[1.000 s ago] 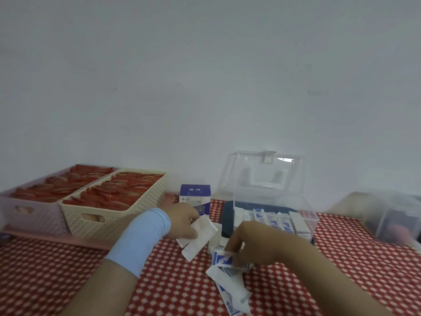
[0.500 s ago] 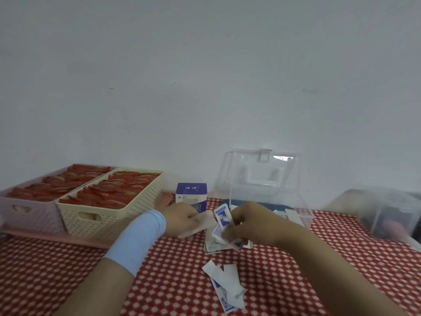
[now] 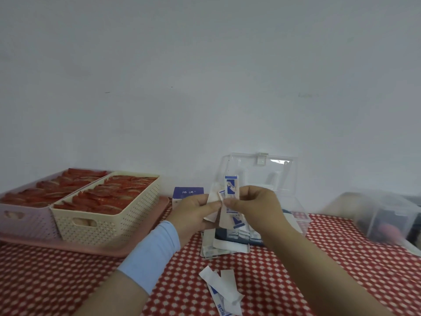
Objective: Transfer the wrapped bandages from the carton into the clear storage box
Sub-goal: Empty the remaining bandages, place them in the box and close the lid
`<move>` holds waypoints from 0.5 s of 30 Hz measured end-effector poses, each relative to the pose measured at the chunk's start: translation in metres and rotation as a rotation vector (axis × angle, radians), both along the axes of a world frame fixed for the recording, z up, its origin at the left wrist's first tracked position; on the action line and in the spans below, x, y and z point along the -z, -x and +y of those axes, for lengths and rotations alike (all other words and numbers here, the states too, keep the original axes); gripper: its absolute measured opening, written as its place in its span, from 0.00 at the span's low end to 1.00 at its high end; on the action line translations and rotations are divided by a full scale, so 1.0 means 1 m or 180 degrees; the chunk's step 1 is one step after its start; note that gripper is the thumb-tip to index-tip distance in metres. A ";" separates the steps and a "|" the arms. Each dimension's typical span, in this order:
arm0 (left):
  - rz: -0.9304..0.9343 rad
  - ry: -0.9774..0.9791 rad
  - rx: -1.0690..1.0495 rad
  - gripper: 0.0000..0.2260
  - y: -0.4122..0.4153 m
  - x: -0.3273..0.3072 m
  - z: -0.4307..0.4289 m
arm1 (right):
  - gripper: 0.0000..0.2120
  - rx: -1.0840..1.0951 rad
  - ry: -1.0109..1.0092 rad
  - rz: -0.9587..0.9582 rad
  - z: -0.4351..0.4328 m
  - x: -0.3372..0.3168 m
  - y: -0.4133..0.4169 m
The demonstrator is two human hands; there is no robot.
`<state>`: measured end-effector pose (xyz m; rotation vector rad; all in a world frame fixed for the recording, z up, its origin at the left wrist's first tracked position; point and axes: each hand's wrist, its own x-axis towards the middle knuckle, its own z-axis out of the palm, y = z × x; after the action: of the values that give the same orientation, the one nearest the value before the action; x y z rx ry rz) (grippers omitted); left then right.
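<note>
Near edge: a few loose wrapped bandages (image 3: pixel 222 290) are scattered on the checked tabletop (image 3: pixel 68 281). Further in, a small pile (image 3: pixel 218 246) lies against the clear storage box (image 3: pixel 298 213), whose lid (image 3: pixel 262 169) is raised behind.

Above the pile, a bunch of bandages (image 3: pixel 231 190) is held upright between the left hand (image 3: pixel 193 213) and the right hand (image 3: pixel 252 206). Both grips are pinched onto the wrappers, thumbs nearly touching.

The carton (image 3: pixel 188 193) is seen beyond the left hand.

Step judged: a bunch being gathered and squared. Next, it should be lowered into the box to the right, then the strays collected.

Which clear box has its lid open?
The clear storage box at centre, its lid standing upright; the blurred box at far right shows no raised lid.
</note>
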<state>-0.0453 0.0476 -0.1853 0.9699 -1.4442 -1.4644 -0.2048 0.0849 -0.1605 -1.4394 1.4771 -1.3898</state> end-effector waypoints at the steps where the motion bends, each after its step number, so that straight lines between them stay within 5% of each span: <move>1: 0.0149 -0.0109 -0.0108 0.11 0.001 -0.001 -0.001 | 0.08 0.0065 0.0076 -0.0118 0.000 -0.001 0.000; 6: -0.0295 0.0314 -0.0548 0.11 0.000 -0.005 0.001 | 0.15 -0.0192 0.0060 -0.0974 0.002 -0.005 0.001; 15: 0.0312 0.0094 -0.0034 0.11 0.002 -0.008 0.004 | 0.04 -0.0199 -0.0032 -0.0791 0.001 0.000 0.002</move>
<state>-0.0475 0.0511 -0.1771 0.8746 -1.3842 -1.4589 -0.2067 0.0857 -0.1604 -1.2450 1.2692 -1.4615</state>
